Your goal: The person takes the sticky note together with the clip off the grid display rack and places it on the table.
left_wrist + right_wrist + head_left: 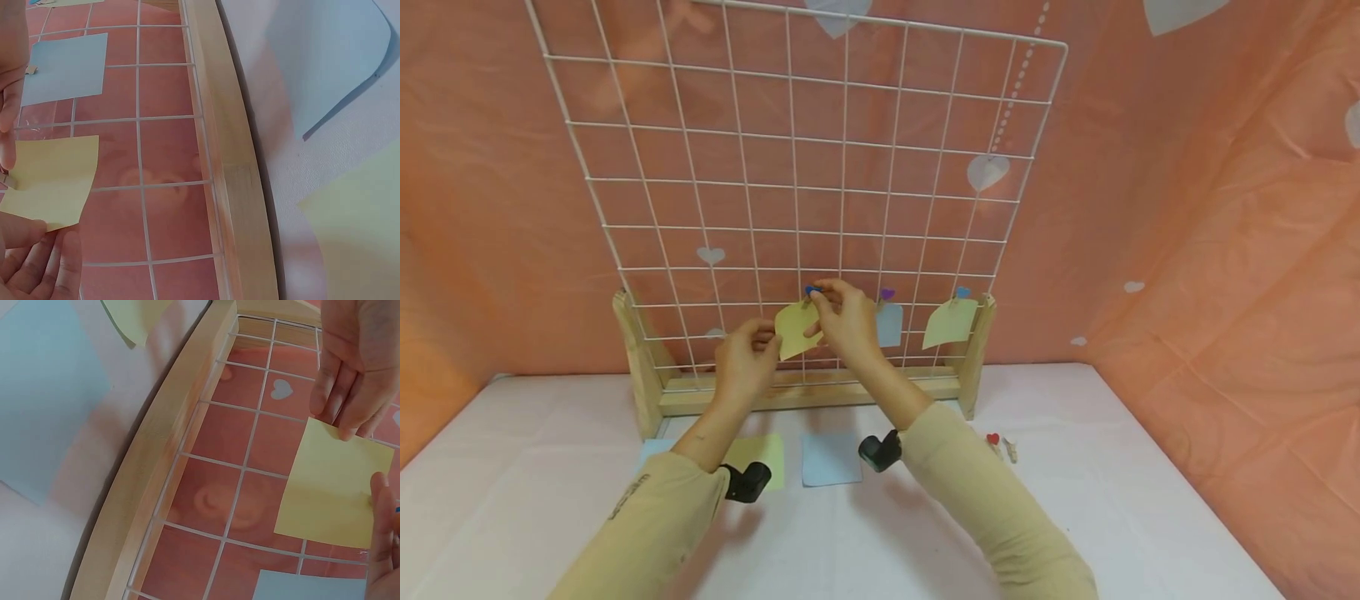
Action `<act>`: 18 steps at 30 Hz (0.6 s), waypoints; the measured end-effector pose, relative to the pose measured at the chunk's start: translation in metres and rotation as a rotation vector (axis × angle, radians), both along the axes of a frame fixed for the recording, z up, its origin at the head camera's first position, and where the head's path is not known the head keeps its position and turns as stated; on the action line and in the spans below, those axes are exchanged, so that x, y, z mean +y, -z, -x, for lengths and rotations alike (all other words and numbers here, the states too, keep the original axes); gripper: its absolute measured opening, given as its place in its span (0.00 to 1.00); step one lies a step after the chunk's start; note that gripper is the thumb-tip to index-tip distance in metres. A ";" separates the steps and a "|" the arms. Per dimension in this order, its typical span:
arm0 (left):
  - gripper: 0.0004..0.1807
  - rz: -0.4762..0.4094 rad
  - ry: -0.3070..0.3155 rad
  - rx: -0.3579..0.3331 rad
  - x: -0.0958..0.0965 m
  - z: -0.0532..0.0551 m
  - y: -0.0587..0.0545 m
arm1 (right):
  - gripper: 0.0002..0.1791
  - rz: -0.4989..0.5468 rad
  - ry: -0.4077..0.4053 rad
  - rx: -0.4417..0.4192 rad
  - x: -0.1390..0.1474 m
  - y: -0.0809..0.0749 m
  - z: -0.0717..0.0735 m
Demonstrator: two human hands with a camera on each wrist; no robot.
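Note:
My left hand (745, 358) pinches the left edge of a yellow paper note (792, 331), thumb in front and fingers behind, as the left wrist view shows. The note lies against a white wire grid (842, 187). At its top edge my right hand (852, 325) pinches a small wooden clothespin with a blue heart (812, 290). Most of that clothespin is hidden by the fingers. Right of it, a blue note (890, 325) hangs under a clothespin with a purple heart (887, 294). Farther right hangs a pale green note (951, 323) from a clothespin with a light-blue heart (962, 292).
A wooden stand (808, 397) supports the grid on a white table (1112, 500). In front lie a yellow-green note (769, 452), a blue note (831, 458) and another blue note (657, 447), partly behind the left arm. Clothespins (1011, 451), one with a red heart, lie at right.

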State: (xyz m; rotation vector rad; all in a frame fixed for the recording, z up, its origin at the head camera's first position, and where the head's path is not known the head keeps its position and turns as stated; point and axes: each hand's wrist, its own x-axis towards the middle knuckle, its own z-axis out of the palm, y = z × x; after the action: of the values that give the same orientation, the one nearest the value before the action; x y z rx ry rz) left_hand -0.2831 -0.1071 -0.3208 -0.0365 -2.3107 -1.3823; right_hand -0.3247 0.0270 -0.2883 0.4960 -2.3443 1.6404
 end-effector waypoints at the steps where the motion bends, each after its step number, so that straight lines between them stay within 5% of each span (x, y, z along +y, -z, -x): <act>1: 0.12 0.002 -0.003 0.004 0.000 0.000 0.000 | 0.16 0.001 0.000 0.001 0.000 0.000 0.001; 18: 0.12 0.029 0.015 -0.018 -0.005 -0.004 0.004 | 0.11 -0.026 0.048 0.053 0.009 0.000 -0.001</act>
State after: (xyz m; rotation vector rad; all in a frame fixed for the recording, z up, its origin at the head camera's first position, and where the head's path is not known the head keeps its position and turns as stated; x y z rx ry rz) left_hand -0.2786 -0.1124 -0.3243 -0.0510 -2.3501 -1.3615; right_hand -0.3238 0.0359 -0.2879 0.4787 -2.3235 1.5579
